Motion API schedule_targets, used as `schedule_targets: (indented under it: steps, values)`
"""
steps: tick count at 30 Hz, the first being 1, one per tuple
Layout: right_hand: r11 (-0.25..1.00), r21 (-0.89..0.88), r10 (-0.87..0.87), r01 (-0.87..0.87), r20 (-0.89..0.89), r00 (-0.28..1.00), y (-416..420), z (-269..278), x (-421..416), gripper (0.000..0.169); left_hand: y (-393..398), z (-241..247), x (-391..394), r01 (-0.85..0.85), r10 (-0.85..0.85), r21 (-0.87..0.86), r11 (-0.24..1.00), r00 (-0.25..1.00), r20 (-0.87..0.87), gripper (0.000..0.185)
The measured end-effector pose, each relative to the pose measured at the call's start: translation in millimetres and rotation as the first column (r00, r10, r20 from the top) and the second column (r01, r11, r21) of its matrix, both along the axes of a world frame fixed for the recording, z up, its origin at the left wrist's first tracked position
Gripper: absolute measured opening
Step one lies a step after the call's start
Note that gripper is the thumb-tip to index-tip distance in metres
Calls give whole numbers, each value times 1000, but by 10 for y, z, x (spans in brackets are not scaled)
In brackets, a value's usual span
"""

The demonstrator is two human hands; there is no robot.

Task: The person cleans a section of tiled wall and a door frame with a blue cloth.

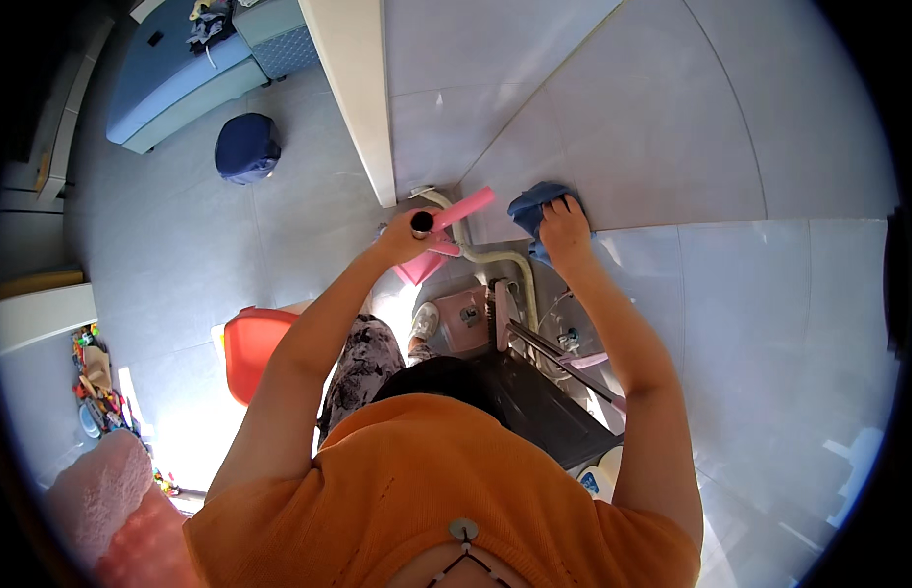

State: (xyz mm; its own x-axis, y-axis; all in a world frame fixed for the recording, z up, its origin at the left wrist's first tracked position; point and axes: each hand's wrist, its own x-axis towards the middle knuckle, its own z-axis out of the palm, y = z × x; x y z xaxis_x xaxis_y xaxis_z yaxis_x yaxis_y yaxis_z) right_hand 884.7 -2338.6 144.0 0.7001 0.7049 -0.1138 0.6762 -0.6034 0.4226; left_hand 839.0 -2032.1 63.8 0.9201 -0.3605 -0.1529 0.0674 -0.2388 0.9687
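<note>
My left hand (399, 239) is closed around a pole with a dark round end (422, 222). A pink handle (467, 206) juts out beside that hand, and a pink dustpan (422, 267) shows below it. Whether these pink parts join the pole I cannot tell. My right hand (566, 229) grips a crumpled blue cloth (529, 209) against the grey tiled wall (647, 147), near its lower corner. Between the two hands, a pale corrugated hose (511, 257) curves along the base of the wall.
A brush head (503, 314) on a metal pole leans near a pink container (462, 316) and a black surface (544, 404). Bottles (599, 478) stand lower right. Leftward are a red plastic seat or basin (258, 349), a dark blue pouf (246, 147) and scattered toys (103, 389). A white panel edge (353, 95) rises ahead.
</note>
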Motion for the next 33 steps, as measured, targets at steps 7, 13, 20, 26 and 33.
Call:
schedule_targets:
  steps: [7, 13, 20, 26, 33]
  values:
    - [999, 17, -47, 46, 52, 998, 8, -27, -41, 15, 753, 31, -110, 13, -14, -9, 1000, 993, -121, 37]
    - [977, -124, -166, 171, 48, 985, 97, -57, -62, 13, 1225, 479, -254, 34, -13, 174, 984, 992, -122, 32]
    - [935, -209, -276, 285, 71, 958, 394, 198, -75, 14, 1970, 60, -407, -101, 114, 87, 991, 981, -158, 35]
    - [953, -157, -236, 259, 151, 960, 322, 168, -119, 17, 2335, -39, -474, -218, 225, 57, 974, 957, -182, 41]
    - [966, -97, -223, 242, 176, 959, 224, 159, -50, 19, 2387, -59, -529, -437, 436, 28, 899, 886, -160, 56]
